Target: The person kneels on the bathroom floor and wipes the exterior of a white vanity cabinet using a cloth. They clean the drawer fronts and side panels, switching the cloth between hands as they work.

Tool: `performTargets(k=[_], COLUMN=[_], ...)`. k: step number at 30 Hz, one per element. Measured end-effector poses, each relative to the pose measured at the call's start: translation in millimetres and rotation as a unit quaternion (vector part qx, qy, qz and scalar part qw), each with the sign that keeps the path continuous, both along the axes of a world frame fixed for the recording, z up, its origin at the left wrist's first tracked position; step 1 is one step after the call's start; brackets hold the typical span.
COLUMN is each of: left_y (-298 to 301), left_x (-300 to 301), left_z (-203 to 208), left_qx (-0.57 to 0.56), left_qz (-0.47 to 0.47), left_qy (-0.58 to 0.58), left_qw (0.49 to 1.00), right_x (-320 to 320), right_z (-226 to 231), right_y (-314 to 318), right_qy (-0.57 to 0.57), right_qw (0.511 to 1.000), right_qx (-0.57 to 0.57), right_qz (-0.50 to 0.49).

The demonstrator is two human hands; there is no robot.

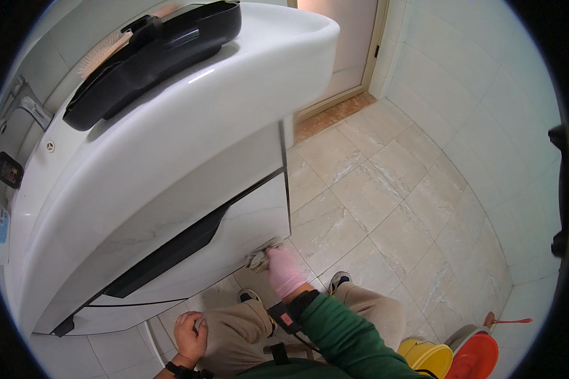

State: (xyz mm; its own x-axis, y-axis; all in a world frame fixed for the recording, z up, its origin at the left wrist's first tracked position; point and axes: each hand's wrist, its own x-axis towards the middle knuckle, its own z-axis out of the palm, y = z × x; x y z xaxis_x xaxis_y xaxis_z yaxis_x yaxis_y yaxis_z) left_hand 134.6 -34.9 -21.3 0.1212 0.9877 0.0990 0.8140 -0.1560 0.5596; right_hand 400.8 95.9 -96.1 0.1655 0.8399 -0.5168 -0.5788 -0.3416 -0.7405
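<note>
1. The right hand (286,270), in a pink glove, grips a crumpled greyish cloth (257,260), fingers closed around it.
2. The cloth is at the bottom edge of the marbled cabinet front (246,227), near its corner, just above the floor tiles (373,208); whether it touches the panel or only sits beside it, I cannot tell.
3. The left hand (191,335) is bare and curled at the person's left knee, with nothing visible in it; its fingertips are hidden, so I cannot tell how far it is closed.
4. A green sleeve (348,328) covers the right forearm, with a dark band at the wrist and a small dark device (284,318) beside it.
5. 2 dark shoes (339,282) show below the beige trousers (234,335).
6. Above the cabinet's long black handle (171,252) curves a white washbasin (189,126). A black tray (171,69) lies on its rim, with a hairbrush (104,54) behind the tray's edge.
7. At the basin's far left are a metal tap (35,110) and a dark bottle (7,169).
8. At lower right, a yellow bucket (427,355) stands beside a red basin (477,357).
</note>
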Motion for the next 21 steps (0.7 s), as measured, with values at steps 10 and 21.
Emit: performTargets(k=[10, 21], left_y=[-5, -9], left_x=[-7, -21], left_z=[0, -5], left_qx=[0.016, 0.035], left_qz=[0.008, -0.016], left_qy=[-0.005, -0.025], left_qw=[1.000, 0.999], right_x=[7, -56], right_z=[-40, 59], right_y=[4, -20], right_qy=[-0.256, -0.331], right_qw=[0.953, 0.919], right_qx=[0.099, 0.114], right_qz=[0.124, 0.180])
